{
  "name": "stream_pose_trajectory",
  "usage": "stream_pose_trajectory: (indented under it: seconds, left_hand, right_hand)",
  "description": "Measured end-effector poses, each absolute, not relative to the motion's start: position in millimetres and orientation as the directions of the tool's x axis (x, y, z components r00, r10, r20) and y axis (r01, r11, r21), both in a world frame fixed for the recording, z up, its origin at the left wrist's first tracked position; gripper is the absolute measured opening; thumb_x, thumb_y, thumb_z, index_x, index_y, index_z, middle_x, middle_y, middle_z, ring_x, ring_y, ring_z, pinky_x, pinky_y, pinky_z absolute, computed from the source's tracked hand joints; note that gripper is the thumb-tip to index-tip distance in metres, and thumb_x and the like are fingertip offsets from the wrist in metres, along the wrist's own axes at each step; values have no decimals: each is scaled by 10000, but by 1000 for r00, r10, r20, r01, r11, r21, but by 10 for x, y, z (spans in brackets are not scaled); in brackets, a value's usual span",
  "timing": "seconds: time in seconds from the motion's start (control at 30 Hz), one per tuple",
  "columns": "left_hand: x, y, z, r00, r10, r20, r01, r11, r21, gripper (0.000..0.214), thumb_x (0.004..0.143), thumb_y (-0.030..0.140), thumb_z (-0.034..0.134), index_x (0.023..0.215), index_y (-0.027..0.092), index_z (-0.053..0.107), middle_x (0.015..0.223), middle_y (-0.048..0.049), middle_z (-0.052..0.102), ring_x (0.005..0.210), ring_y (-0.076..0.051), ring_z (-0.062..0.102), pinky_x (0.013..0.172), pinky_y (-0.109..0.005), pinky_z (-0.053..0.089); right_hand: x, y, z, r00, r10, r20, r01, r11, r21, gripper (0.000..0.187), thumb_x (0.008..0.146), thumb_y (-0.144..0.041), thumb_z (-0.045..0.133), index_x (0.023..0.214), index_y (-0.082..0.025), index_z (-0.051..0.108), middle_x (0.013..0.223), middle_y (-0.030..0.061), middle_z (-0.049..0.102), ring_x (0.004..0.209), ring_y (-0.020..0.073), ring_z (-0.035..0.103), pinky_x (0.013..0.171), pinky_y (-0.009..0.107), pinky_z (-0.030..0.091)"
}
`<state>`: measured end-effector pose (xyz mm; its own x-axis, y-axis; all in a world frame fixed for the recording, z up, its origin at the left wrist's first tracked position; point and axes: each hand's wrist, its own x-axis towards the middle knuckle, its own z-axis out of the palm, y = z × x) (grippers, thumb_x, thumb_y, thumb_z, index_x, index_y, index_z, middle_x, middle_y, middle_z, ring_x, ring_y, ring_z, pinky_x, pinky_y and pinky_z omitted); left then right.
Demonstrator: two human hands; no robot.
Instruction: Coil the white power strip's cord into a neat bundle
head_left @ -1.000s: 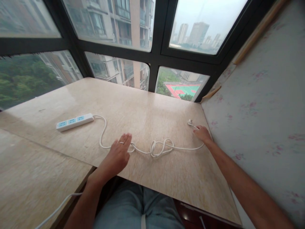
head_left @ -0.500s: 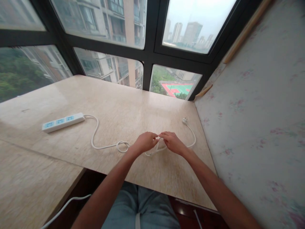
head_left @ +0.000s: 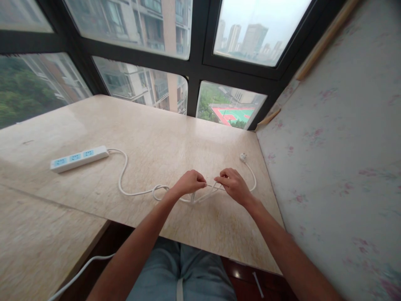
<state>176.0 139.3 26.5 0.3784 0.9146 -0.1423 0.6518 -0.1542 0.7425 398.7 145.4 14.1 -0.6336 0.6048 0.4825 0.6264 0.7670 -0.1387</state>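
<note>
Pinching the white cord (head_left: 138,194) between thumb and fingertips, here's the left hand (head_left: 191,181) in the head view, just above the countertop (head_left: 175,146)! And the right hand (head_left: 234,184), close by with a small gap between, has its own thumb and forefinger closed on a loop of that same cord. Loose bends lie under and between the two hands, and there's another loop on the countertop, just left of the left wrist. Follow the line left and it curves up to the power strip (head_left: 80,162), lying flat, three blue socket panels along its top; any lettering there is too small to read. Now right: past the right hand the cord bends up to the plug (head_left: 243,157), resting on the countertop near the flowered wall (head_left: 328,146). Beyond it all, dark window frames (head_left: 194,62) and, down below outside, a red-and-green sports court (head_left: 233,115).
</note>
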Motion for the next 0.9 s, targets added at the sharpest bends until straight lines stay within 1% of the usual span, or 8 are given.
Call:
stream_pose_trajectory:
  seconds: [0.07, 0.17, 0.3, 0.47, 0.6, 0.67, 0.8, 0.9]
  left_hand:
    - [1739, 1320, 287, 356, 931, -79, 630, -177, 756, 243, 774, 287, 567, 804, 143, 761, 682, -36, 686, 638, -138, 582, 586, -239, 387]
    - [1740, 1162, 297, 319, 947, 39, 684, -258, 682, 261, 802, 271, 541, 893, 145, 751, 768, -59, 703, 688, -153, 601, 647, -256, 415]
    - [1806, 928, 294, 368, 924, 101, 763, -363, 534, 256, 849, 251, 493, 808, 173, 734, 781, -70, 692, 747, -177, 626, 745, -293, 430]
    - [1894, 787, 360, 462, 887, 5, 796, -418, 437, 241, 859, 352, 525, 837, 189, 702, 805, -68, 691, 792, -212, 645, 746, -319, 453]
    - [2021, 853, 428, 432, 902, -19, 825, -386, 413, 301, 868, 410, 516, 980, 191, 689, 917, -87, 695, 853, -225, 650, 740, -321, 473]
    - [2122, 927, 456, 413, 910, -46, 841, -362, 402, 308, 863, 412, 524, 996, 189, 688, 957, -100, 692, 881, -230, 651, 749, -322, 482]
    - [2324, 1075, 485, 414, 890, -191, 877, -334, 344, 229, 805, 331, 595, 893, 152, 709, 967, -157, 691, 907, -280, 657, 754, -362, 495]
    - [2372, 1129, 466, 409, 879, -244, 883, -314, 348, 176, 797, 224, 568, 838, 144, 719, 923, -172, 700, 863, -282, 663, 732, -372, 492]
  right_hand:
    - [4036, 1336, 142, -589, 580, 563, 638, 761, -116, 229, 916, -119, 521, 970, -223, 717, 820, 53, 589, 782, 169, 490, 720, 310, 399]
    - [4101, 1111, 27, -515, 569, 641, 659, 741, -128, 221, 914, -127, 533, 1018, -216, 706, 811, 57, 595, 777, 169, 505, 713, 307, 430]
    - [4178, 773, -231, -388, 612, 689, 699, 682, -213, 241, 903, -127, 549, 1075, -217, 692, 800, 63, 600, 768, 171, 536, 681, 300, 467]
    - [4233, 469, -384, -307, 700, 644, 696, 627, -349, 274, 896, -138, 552, 1125, -231, 672, 876, 76, 619, 813, 178, 576, 694, 312, 508]
    - [4222, 399, -374, -263, 764, 589, 667, 585, -462, 287, 903, -155, 540, 1153, -230, 656, 925, 78, 608, 855, 182, 587, 729, 324, 524]
    - [4213, 400, -366, -241, 778, 580, 660, 570, -490, 271, 910, -172, 529, 1137, -229, 665, 918, 75, 607, 847, 181, 593, 725, 323, 525]
    - [4211, 402, -356, -220, 806, 550, 671, 534, -514, 241, 929, -214, 504, 1097, -210, 677, 909, 81, 621, 846, 186, 599, 726, 328, 520]
    - [4213, 392, -347, -224, 831, 509, 705, 499, -504, 234, 945, -235, 484, 1066, -185, 678, 918, 93, 651, 865, 196, 607, 757, 347, 506]
